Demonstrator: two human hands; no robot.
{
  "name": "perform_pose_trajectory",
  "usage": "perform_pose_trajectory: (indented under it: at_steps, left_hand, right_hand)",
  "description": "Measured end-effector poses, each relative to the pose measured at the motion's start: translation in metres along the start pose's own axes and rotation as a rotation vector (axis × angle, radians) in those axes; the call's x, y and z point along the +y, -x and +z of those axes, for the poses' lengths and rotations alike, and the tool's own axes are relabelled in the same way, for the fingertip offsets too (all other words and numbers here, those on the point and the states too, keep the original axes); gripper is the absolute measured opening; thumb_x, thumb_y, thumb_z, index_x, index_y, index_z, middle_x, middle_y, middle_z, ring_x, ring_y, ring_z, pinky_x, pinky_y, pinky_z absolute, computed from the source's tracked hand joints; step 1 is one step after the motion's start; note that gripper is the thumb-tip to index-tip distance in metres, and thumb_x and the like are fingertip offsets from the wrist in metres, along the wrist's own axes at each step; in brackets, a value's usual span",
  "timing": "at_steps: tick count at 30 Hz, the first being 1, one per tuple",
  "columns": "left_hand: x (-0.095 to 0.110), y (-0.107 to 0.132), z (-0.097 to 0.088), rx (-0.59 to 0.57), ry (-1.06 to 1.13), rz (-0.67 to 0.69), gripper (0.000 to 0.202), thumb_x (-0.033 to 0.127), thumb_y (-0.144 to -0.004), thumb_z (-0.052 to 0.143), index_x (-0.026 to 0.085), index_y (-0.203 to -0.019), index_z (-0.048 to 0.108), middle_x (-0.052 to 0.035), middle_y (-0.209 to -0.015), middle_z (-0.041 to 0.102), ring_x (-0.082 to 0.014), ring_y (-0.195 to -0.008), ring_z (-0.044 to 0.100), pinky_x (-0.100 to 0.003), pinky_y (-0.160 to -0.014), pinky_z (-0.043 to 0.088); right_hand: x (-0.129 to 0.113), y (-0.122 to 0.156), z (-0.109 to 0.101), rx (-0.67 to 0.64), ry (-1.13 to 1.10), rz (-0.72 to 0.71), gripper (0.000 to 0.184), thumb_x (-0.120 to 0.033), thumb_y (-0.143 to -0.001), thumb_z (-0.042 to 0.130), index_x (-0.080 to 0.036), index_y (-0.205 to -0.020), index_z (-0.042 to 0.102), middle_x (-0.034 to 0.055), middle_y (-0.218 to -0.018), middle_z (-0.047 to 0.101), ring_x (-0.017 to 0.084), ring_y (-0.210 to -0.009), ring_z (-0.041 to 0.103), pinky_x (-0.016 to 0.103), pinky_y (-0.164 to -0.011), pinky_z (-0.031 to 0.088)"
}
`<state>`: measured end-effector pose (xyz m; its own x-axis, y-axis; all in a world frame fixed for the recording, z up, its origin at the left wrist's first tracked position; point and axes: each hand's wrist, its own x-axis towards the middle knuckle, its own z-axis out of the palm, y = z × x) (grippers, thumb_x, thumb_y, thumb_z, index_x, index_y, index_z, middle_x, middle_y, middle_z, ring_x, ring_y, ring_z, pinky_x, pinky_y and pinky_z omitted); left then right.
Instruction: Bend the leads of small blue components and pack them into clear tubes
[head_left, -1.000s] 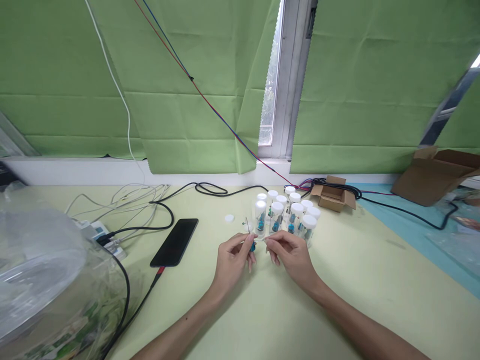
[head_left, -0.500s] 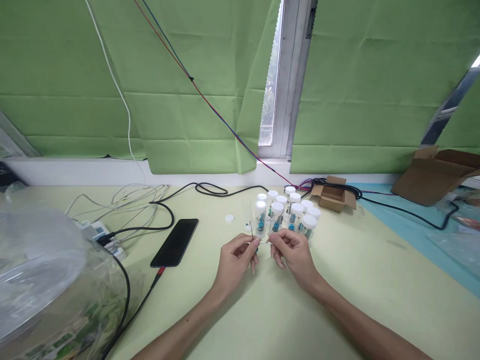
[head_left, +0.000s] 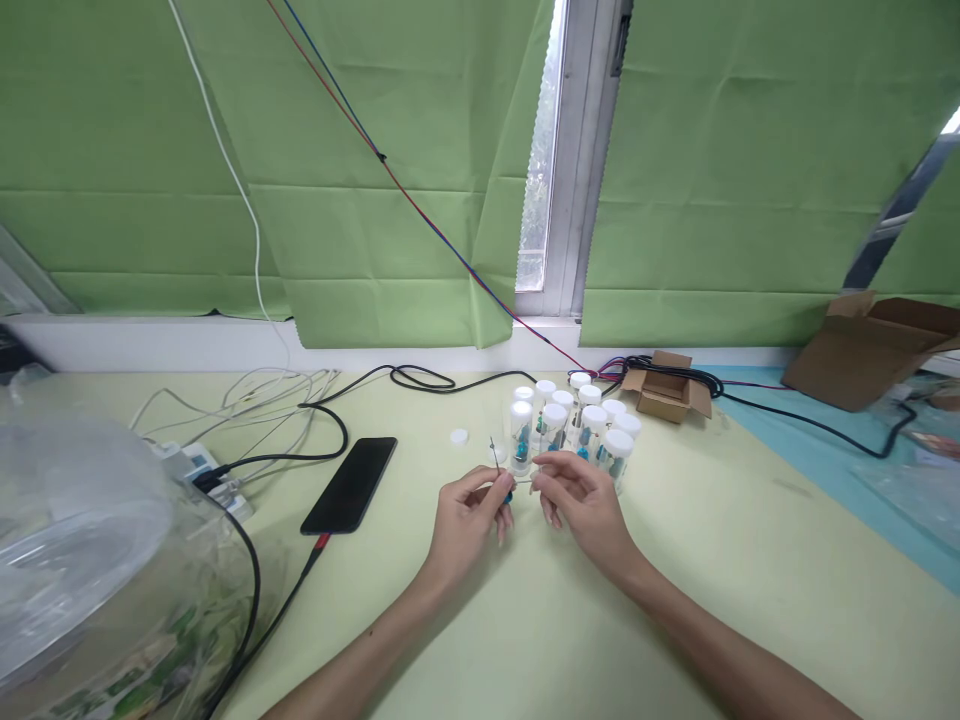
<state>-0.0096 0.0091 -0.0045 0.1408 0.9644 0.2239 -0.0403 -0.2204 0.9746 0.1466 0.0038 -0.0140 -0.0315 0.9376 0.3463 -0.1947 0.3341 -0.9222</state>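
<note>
My left hand [head_left: 466,515] is closed in a pinch on a small blue part [head_left: 510,495] with thin wire leads. One dark lead [head_left: 496,456] sticks up and tilts left above the thumb; another points right. My right hand [head_left: 581,502] is close by on the right, fingers curled but index finger and thumb apart, the thumb tip by the end of the right-pointing lead. Just beyond the hands stand several clear vials [head_left: 520,437] with white caps and blue parts inside. A loose white cap [head_left: 459,437] lies left of them, and a white round piece [head_left: 497,453] is behind the upright lead.
A black phone [head_left: 349,486] with a plugged-in cable lies to the left. Beside it are a power strip [head_left: 202,465] and a clear plastic bag [head_left: 97,540]. A small open cardboard box [head_left: 666,392] stands behind right, with a larger carton [head_left: 862,350] farther right.
My right thumb and index finger have parted from their pinch at the wire end. My left hand has shifted slightly left, and the upright lead leans more to the left.
</note>
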Motion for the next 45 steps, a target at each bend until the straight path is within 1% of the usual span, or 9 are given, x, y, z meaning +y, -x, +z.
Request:
perform_pose_trajectory:
  at_steps: [4,7,11,18,24,33,38,42,45]
  left_hand:
    - [0.0024,-0.0008,-0.0007,0.005,0.024,-0.046,0.031,0.042,-0.08,0.064,0.013,-0.07,0.067,-0.001,-0.064,0.056,-0.0085,-0.044,0.05,-0.022,-0.042,0.04]
    - [0.0023,-0.0008,-0.0004,-0.002,0.037,-0.057,0.031,0.042,-0.08,0.065,0.013,-0.07,0.066,-0.0013,-0.065,0.058,-0.0089,-0.044,0.05,-0.022,-0.041,0.04]
    - [-0.0004,-0.0006,-0.0006,-0.005,0.033,-0.047,0.031,0.043,-0.079,0.065,0.013,-0.071,0.067,-0.0016,-0.066,0.059,-0.0094,-0.045,0.05,-0.023,-0.041,0.04]
    - [-0.0033,-0.0007,-0.0013,-0.006,0.032,-0.004,0.03,0.042,-0.08,0.064,0.013,-0.071,0.066,-0.0027,-0.072,0.058,-0.0099,-0.045,0.053,-0.022,-0.039,0.041]
    - [-0.0032,-0.001,-0.0005,0.038,0.019,0.031,0.029,0.042,-0.079,0.066,0.013,-0.071,0.066,-0.0013,-0.07,0.058,-0.0092,-0.044,0.053,-0.021,-0.038,0.041]
    - [-0.0067,0.0006,-0.0011,0.043,-0.053,0.072,0.025,0.037,-0.082,0.063,0.014,-0.074,0.067,0.0006,-0.069,0.053,-0.0081,-0.044,0.051,-0.022,-0.042,0.039]
    - [-0.0011,-0.0004,-0.0007,0.03,-0.022,0.01,0.029,0.04,-0.08,0.064,0.013,-0.069,0.066,0.0003,-0.063,0.054,-0.0087,-0.043,0.05,-0.022,-0.041,0.037]
    - [-0.001,-0.0019,-0.0027,0.007,0.037,-0.077,0.032,0.043,-0.079,0.065,0.013,-0.069,0.066,0.0005,-0.058,0.056,-0.0084,-0.04,0.047,-0.023,-0.042,0.037]
    - [-0.0054,-0.0028,-0.0045,-0.019,0.119,-0.12,0.034,0.045,-0.08,0.064,0.013,-0.07,0.066,-0.0013,-0.062,0.058,-0.0084,-0.042,0.048,-0.023,-0.042,0.037]
  right_hand:
    - [0.0001,0.0015,-0.0023,-0.001,0.145,-0.081,0.017,-0.03,-0.085,0.065,-0.02,-0.099,0.068,0.0014,-0.078,0.06,0.01,-0.053,0.051,0.024,-0.048,0.042]
    - [0.0006,0.002,-0.0038,0.003,0.222,-0.134,0.015,-0.028,-0.087,0.062,-0.021,-0.097,0.069,0.0017,-0.077,0.061,0.012,-0.055,0.052,0.026,-0.051,0.044]
    - [0.0026,0.0017,-0.0044,0.009,0.222,-0.136,0.013,-0.029,-0.086,0.063,-0.02,-0.094,0.068,0.0003,-0.069,0.06,0.012,-0.052,0.051,0.026,-0.05,0.043]
    - [0.0046,0.0016,-0.0029,0.036,0.163,-0.074,0.015,-0.033,-0.085,0.064,-0.018,-0.083,0.066,-0.0024,-0.058,0.055,0.011,-0.048,0.049,0.024,-0.045,0.039]
    - [0.0003,0.0027,0.0008,0.042,0.13,-0.007,0.028,-0.038,-0.084,0.066,-0.017,-0.066,0.058,-0.0036,-0.052,0.053,0.007,-0.039,0.044,0.021,-0.038,0.034]
    - [0.0005,0.0006,0.0025,0.006,0.025,0.19,0.039,-0.048,-0.08,0.066,-0.017,-0.061,0.053,-0.0069,-0.042,0.047,0.004,-0.029,0.036,0.017,-0.03,0.023]
    - [0.0007,0.0001,0.0041,0.0,0.012,0.138,0.037,-0.048,-0.079,0.067,-0.017,-0.065,0.056,-0.0061,-0.045,0.049,0.006,-0.031,0.039,0.018,-0.03,0.027]
    - [-0.001,-0.0005,0.0028,-0.024,-0.004,0.071,0.027,-0.044,-0.081,0.068,-0.017,-0.087,0.064,-0.0022,-0.062,0.058,0.008,-0.04,0.045,0.021,-0.036,0.034]
    - [-0.0036,-0.0007,0.0001,-0.072,0.019,0.032,0.026,-0.038,-0.082,0.068,-0.018,-0.099,0.068,-0.0018,-0.064,0.058,0.009,-0.046,0.046,0.024,-0.042,0.037]
